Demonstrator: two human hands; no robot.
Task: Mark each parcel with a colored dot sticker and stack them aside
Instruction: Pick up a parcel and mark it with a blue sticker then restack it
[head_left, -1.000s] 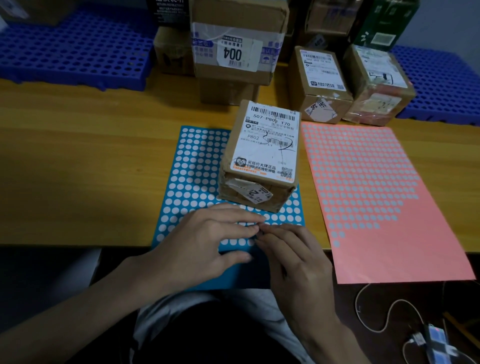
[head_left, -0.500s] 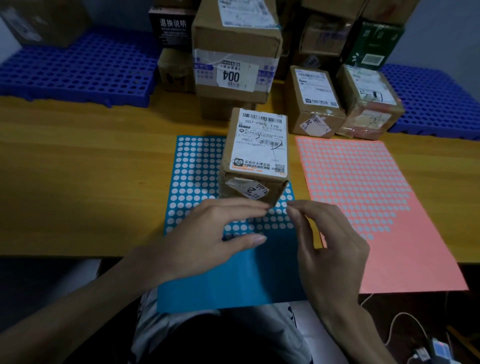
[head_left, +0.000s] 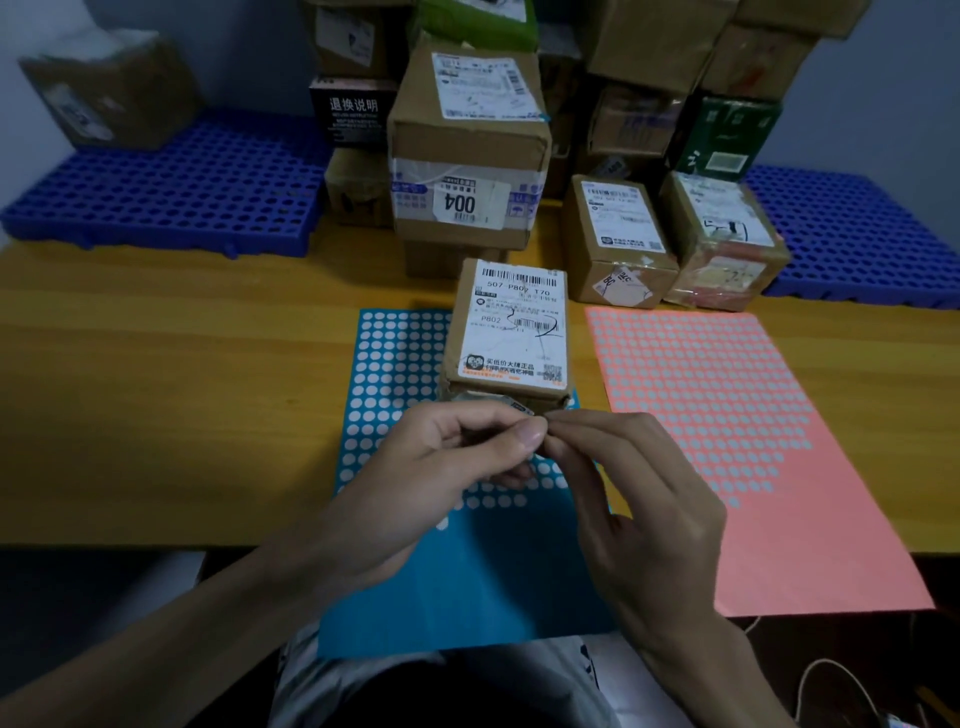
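Note:
A brown parcel (head_left: 511, 332) with a white shipping label stands on the blue dot-sticker sheet (head_left: 395, 364), which overhangs the table's front edge. My left hand (head_left: 441, 483) and my right hand (head_left: 639, 514) are raised just in front of the parcel. Their thumbs and forefingers meet at one spot and pinch something tiny, apparently a dot sticker, hidden by the fingertips. Neither hand touches the parcel. A pink dot-sticker sheet (head_left: 727, 415) lies to the right.
Behind the parcel a pile of cardboard parcels rises, with a box marked 004 (head_left: 467, 156) in front. Two small parcels (head_left: 615, 244) (head_left: 722, 239) sit at the right. Blue perforated pallets (head_left: 171, 192) (head_left: 857, 244) flank the yellow table (head_left: 182, 389); the left pallet holds a box (head_left: 114, 88).
Both hands have lifted off the blue sheet and come together in the air in front of the parcel. The left hand's fingers have curled from flat into a pinch.

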